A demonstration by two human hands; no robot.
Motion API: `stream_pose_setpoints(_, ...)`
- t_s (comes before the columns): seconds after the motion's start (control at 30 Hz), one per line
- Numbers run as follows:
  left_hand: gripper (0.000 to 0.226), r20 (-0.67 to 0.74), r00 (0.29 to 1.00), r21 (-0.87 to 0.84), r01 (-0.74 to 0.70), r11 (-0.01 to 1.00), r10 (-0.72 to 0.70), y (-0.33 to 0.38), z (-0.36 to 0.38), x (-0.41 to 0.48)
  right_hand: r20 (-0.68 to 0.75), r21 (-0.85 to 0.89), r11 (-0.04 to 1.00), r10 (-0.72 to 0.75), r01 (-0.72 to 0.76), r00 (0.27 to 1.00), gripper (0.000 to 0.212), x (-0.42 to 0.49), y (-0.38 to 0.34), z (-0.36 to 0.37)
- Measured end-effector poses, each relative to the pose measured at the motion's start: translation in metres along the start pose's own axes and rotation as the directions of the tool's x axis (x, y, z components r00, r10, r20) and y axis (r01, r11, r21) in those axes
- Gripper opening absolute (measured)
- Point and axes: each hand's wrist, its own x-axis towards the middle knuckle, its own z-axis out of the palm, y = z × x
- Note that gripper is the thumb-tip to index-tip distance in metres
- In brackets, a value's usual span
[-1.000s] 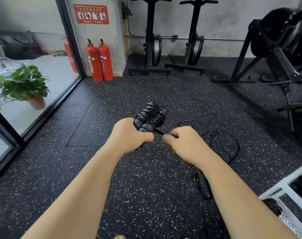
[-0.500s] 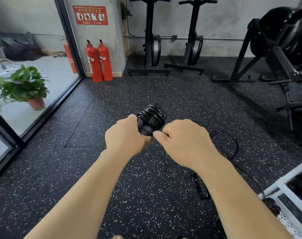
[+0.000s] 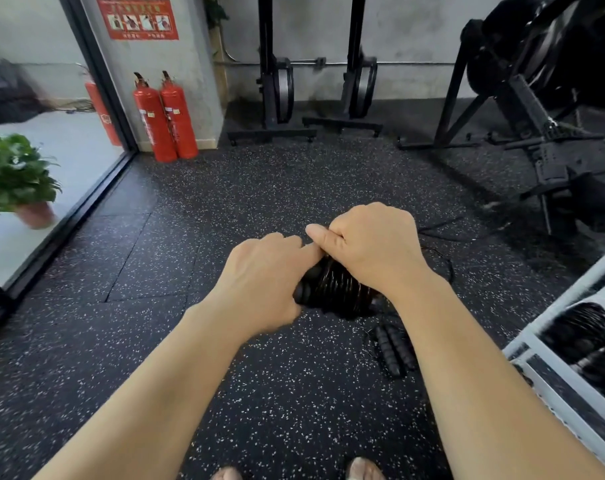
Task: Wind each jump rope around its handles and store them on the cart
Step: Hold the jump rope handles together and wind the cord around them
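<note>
A black jump rope [image 3: 332, 289], wound in tight coils around its two handles, sits between my hands at the centre of the view. My left hand [image 3: 263, 275] grips the handle ends from the left. My right hand [image 3: 370, 244] lies curled over the top of the bundle, fingers closed on the coils, and hides its far end. A second black jump rope [image 3: 394, 348] lies on the floor below my right wrist, its handles side by side and its cord looping away behind my arm. The white cart [image 3: 536, 337] stands at the right edge with wound black ropes on its shelf.
Speckled black rubber floor [image 3: 197, 341] all around. Two red fire extinguishers [image 3: 166, 119] stand by the wall. A potted plant [image 3: 17, 181] sits behind glass on the left. Black gym machines [image 3: 522, 109] fill the back and right. My feet show at the bottom edge.
The bundle has tipped from pointing upward to lying lower and sideways. My right hand moved from pinching the loose cord end to covering the top of the coils. The view tilted downward.
</note>
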Motion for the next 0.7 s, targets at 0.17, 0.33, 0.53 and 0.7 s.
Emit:
stream_pose_setpoints(0.17, 0.03, 0.014, 0.986, -0.022, -0.167, 0.986, 0.167, 0.001, -0.001, -0.005, -0.042, 0.064, 0.997, -0.048, 0.05, 0.998, 0.067, 0.004, 0.01, 0.009)
stream_pose_setpoints(0.33, 0.03, 0.003, 0.978, -0.064, -0.208, 0.976, 0.209, 0.003, -0.001, -0.005, -0.044, 0.251, 0.967, -0.029, 0.039, 0.999, 0.068, 0.006, 0.013, 0.015)
stream_pose_setpoints(0.53, 0.026, -0.084, 0.979, -0.268, -0.203, 0.942, 0.188, 0.002, -0.003, -0.007, 0.386, 0.665, 0.671, 0.069, -0.329, 0.92, 0.062, 0.0, 0.022, 0.016)
stream_pose_setpoints(0.7, 0.025, -0.071, 0.991, -0.501, -0.132, 0.855, 0.111, 0.002, -0.008, -0.012, 0.569, 0.683, 0.563, -0.009, -0.467, 0.822, 0.048, 0.0, 0.037, 0.03)
